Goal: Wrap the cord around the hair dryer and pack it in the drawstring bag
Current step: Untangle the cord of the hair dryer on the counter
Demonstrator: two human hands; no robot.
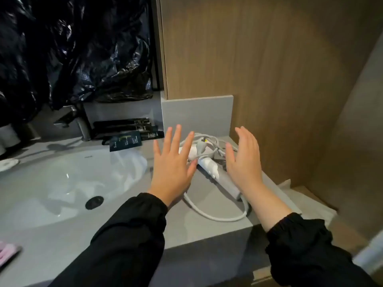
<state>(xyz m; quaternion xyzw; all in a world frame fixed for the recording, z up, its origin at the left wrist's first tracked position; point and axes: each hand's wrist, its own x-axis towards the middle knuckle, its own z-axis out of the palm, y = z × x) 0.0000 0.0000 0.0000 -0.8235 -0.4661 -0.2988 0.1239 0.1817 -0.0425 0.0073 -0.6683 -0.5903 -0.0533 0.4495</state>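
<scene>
White hair dryer (207,165) lies between left hand (172,165) and right hand (245,162), both grips wide.

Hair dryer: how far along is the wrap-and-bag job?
Nothing looks done: the hair dryer lies on the counter, its cord loose and trailing toward the edge. The left hand and right hand are open either side, gripping nothing. Wrapping and bagging remain.
</scene>
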